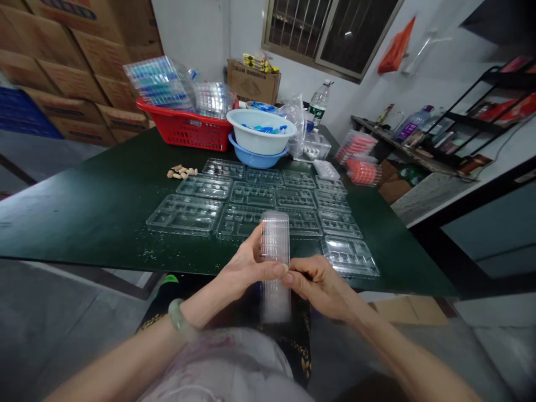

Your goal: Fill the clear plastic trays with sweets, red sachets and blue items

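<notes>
A stack of clear plastic trays [275, 240] stands on edge between my hands, close to my body at the table's front edge. My left hand [251, 262] is wrapped round its left side, thumb across the near face. At the stack's right edge, my right hand [316, 282] pinches with thumb and forefinger, close to the left thumb; whether it has a single tray's rim cannot be made out. Beyond the stack, several clear compartment trays [186, 214] lie flat in rows on the dark green table [92, 192]. One more tray [350, 257] lies right of my right hand.
Behind the trays are a red basket [192, 133] of packed trays, a white basin [262, 139] in a blue basin [259, 159], and a water bottle [319, 103]. Small tan pieces [182, 171] lie at left. Cardboard boxes [75, 67] are piled at far left; a cluttered shelf [419, 148] stands right.
</notes>
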Tool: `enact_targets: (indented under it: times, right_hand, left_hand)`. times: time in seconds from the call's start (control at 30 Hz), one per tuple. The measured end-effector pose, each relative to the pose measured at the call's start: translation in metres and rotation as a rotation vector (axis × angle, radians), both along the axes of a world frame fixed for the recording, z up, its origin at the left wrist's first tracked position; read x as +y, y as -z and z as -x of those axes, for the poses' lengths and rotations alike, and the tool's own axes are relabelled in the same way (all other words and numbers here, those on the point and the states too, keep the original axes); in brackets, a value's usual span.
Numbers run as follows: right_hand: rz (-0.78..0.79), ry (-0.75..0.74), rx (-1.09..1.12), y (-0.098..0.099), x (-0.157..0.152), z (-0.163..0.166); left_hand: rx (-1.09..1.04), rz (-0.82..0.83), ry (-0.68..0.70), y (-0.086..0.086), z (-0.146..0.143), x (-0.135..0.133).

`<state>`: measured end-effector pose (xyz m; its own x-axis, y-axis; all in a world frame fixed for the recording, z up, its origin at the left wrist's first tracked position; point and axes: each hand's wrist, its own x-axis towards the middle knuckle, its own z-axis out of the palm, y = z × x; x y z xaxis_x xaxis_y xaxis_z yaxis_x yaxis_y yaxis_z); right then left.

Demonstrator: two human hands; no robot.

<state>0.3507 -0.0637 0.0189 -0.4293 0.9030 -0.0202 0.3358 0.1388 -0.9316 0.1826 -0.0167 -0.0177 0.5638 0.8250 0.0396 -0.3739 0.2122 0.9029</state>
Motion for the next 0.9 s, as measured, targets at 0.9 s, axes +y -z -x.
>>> enact_targets:
  times: [0.9]
  right_hand:
    - [0.076, -0.073, 0.028, -0.012, -0.004, 0.023]
  left_hand:
    - [-0.242, 0.102, 0.043, 0.005, 0.026, -0.015]
